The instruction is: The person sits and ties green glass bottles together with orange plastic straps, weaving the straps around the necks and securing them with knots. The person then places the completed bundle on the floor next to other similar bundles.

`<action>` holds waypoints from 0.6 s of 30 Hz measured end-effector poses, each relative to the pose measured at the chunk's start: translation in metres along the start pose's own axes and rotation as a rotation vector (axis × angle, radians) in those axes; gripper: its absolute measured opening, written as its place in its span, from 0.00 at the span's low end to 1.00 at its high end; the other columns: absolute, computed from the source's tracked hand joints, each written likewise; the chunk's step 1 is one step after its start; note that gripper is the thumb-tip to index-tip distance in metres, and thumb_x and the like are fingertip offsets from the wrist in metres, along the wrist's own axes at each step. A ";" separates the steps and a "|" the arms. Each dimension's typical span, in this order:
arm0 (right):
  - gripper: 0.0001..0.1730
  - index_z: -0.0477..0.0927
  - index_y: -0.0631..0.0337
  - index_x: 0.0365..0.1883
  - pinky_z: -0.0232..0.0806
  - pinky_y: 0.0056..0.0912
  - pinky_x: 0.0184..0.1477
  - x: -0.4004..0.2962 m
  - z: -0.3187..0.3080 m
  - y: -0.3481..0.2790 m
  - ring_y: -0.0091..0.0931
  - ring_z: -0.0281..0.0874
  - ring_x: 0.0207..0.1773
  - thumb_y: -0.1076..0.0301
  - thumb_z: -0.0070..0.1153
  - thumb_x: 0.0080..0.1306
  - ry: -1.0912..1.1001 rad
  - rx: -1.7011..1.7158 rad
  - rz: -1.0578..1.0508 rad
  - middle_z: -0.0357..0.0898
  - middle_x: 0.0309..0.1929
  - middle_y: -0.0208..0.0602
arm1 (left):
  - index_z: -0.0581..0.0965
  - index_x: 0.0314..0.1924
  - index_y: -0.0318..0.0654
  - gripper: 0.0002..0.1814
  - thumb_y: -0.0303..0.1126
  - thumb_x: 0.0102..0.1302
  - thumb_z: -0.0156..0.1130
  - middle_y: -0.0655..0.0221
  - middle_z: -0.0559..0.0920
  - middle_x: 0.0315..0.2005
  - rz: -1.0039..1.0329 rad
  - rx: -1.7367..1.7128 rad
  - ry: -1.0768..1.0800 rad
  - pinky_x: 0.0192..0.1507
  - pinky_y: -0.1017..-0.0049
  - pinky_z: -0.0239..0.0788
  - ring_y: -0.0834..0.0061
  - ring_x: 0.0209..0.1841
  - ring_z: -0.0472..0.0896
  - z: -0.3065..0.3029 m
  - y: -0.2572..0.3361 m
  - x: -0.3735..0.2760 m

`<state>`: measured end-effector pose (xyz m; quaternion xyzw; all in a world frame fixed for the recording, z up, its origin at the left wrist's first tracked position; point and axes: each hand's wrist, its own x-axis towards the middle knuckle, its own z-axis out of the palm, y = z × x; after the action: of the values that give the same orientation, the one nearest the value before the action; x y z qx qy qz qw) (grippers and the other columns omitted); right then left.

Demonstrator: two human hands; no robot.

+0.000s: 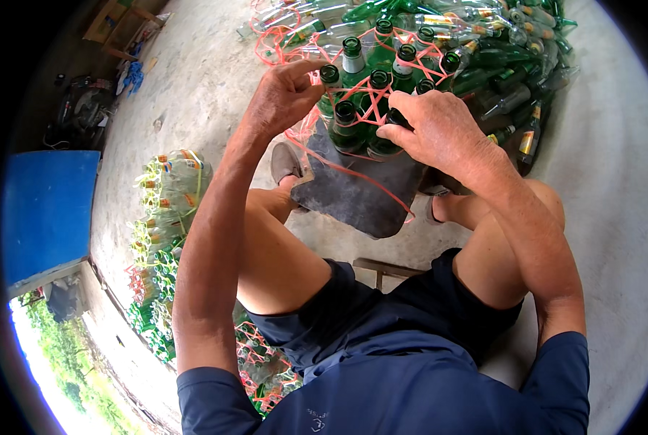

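Several green glass bottles stand upright in a tight cluster on a dark flat board between my knees. Pink plastic twine criss-crosses between their necks, and a loose length trails over the board. My left hand is at the bottle neck on the cluster's left side, thumb and forefinger curled close together; whether twine is pinched there cannot be told. My right hand is at the near right bottles, thumb and fingers around a dark bottle neck, partly covering it.
Loose green and clear bottles lie piled behind and right of the cluster. Tangled pink twine lies at the far left of it. Tied bottle bundles stand on the concrete floor at left, near a blue panel. A wooden stool edge shows below me.
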<state>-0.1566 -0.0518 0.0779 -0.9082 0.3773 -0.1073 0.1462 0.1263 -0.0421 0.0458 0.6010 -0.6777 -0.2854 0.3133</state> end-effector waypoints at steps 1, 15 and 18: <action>0.20 0.80 0.63 0.36 0.79 0.55 0.42 0.000 0.000 0.000 0.49 0.88 0.39 0.53 0.70 0.68 0.005 -0.005 -0.007 0.85 0.28 0.50 | 0.82 0.68 0.35 0.25 0.27 0.73 0.72 0.87 0.61 0.20 -0.013 -0.015 -0.008 0.28 0.77 0.54 0.88 0.25 0.59 -0.001 -0.001 0.001; 0.16 0.79 0.62 0.35 0.76 0.56 0.42 0.002 0.001 0.011 0.51 0.86 0.39 0.59 0.69 0.66 0.046 -0.054 -0.094 0.83 0.29 0.51 | 0.84 0.65 0.31 0.22 0.26 0.73 0.69 0.85 0.65 0.21 0.003 0.019 -0.016 0.29 0.78 0.57 0.90 0.26 0.63 -0.003 0.001 -0.006; 0.12 0.82 0.60 0.39 0.79 0.56 0.47 0.000 -0.010 0.017 0.50 0.88 0.44 0.62 0.68 0.65 -0.037 -0.126 -0.072 0.87 0.35 0.50 | 0.84 0.63 0.31 0.20 0.25 0.72 0.69 0.84 0.66 0.20 0.010 0.016 -0.002 0.29 0.79 0.58 0.90 0.26 0.64 0.003 0.009 -0.016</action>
<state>-0.1703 -0.0652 0.0817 -0.9303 0.3478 -0.0717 0.0919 0.1196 -0.0252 0.0489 0.5996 -0.6834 -0.2790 0.3092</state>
